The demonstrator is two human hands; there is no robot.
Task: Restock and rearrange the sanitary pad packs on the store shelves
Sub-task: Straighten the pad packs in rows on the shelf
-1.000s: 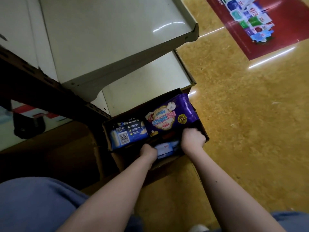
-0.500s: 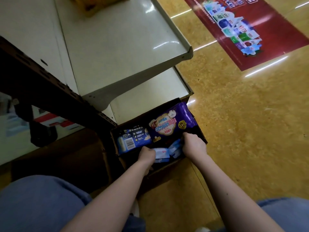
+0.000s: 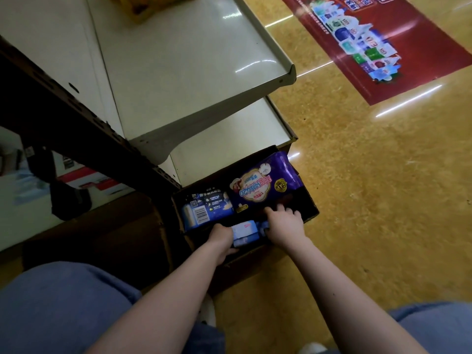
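Box (image 3: 312, 208) interior dim, left hand (image 3: 221, 238) gripping pale blue pack (image 3: 244, 231), fingers hidden, right hand (image 3: 284, 224) fingers spread

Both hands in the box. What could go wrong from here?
1. The purple pack leans up past the far rim of the cardboard box; the right hand, at its lower edge, could nudge it out onto the floor.
2. The left hand grips the light blue pack at one end only; it may slip when lifted.
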